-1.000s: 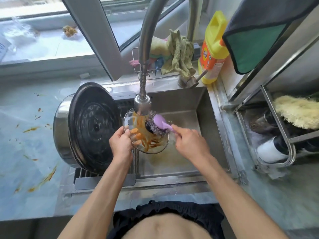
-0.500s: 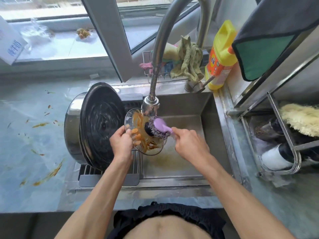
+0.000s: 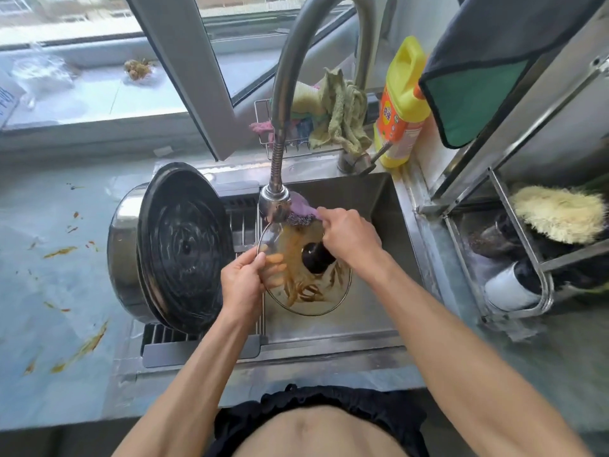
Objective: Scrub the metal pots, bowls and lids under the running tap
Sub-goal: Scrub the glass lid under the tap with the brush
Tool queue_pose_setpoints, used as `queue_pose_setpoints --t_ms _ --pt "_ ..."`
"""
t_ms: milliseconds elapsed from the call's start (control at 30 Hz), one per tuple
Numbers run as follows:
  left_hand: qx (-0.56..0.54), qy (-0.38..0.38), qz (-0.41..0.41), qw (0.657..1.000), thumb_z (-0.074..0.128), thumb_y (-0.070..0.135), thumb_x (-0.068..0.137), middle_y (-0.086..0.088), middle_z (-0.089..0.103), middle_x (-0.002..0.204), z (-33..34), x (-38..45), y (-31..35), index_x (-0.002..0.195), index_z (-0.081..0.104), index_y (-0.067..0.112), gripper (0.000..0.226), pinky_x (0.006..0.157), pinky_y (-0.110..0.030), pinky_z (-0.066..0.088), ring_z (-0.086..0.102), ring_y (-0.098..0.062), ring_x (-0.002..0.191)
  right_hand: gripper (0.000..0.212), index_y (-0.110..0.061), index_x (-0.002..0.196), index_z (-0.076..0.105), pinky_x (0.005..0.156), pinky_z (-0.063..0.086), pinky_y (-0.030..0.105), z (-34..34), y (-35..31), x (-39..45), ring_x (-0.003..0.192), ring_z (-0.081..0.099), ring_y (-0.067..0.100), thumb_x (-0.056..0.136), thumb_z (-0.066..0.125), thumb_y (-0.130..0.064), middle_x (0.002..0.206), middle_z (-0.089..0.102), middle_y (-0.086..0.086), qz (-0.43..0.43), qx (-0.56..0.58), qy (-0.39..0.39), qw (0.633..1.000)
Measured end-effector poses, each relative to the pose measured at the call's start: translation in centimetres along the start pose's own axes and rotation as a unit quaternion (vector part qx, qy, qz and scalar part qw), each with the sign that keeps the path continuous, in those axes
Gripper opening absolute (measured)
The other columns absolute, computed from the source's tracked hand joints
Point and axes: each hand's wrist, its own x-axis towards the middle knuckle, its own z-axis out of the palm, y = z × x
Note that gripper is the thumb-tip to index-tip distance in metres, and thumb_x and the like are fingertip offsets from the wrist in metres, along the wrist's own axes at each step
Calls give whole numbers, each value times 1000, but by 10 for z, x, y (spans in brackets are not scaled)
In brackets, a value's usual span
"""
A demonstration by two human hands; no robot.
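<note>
The purple-handled steel-wool scrubber point(image 3: 301, 214) had climbed from the black knob point(image 3: 317, 257) to the far rim of the greasy round glass lid point(image 3: 306, 275), right under the chrome tap head point(image 3: 274, 206). Right hand point(image 3: 351, 237) clutched the scrubber; left hand point(image 3: 242, 283) pinched the lid's near-left rim. Rim scrubbing looked underway.

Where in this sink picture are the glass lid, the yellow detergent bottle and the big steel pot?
glass lid point(image 3: 298, 296): head view, lower glass.
yellow detergent bottle point(image 3: 402, 94): head view, front of body.
big steel pot point(image 3: 122, 255): head view, outer wall.
</note>
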Motion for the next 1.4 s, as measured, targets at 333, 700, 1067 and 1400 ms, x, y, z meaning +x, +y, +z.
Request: queue_pose_setpoints --t_ms 333,700,1067,1400 --pt "-142 112 -76 981 44 -4 103 -11 74 80 0 25 20 108 67 3 25 56 -33 62 73 -20 63 33 -33 122 63 72 45 37 30 56 -53 97 62 39 99 43 -21 109 67 14 60 14 -73 995" --pt "-51 63 -27 996 54 1 103 -2 74 87 18 11 -3 122 68 6 25 65 -34 62 69 -17 75 34 -32 124 52 64 48 40 31 3 -63 85 65 39 95 46 -16 95 69 12 -79 -14 -20 997" --pt "-110 46 -43 992 48 0 104 -9 78 85 -8 13 14 116 66 2 22 58 -29 61 76 -20 70 33 -25 126 59 77 53 47 31 57 -19 97 63 41 100 41 -18 105 67 18 34 -12 -26 999" --pt "-107 112 -91 984 45 -6 97 1 63 65 26 26 -8 90 67 13 30 50 -24 49 57 -14 55 45 -40 139 47 62 48 37 57 37 -92 78 66 36 100 45 -18 90 70 11 -58 13 -33 998"
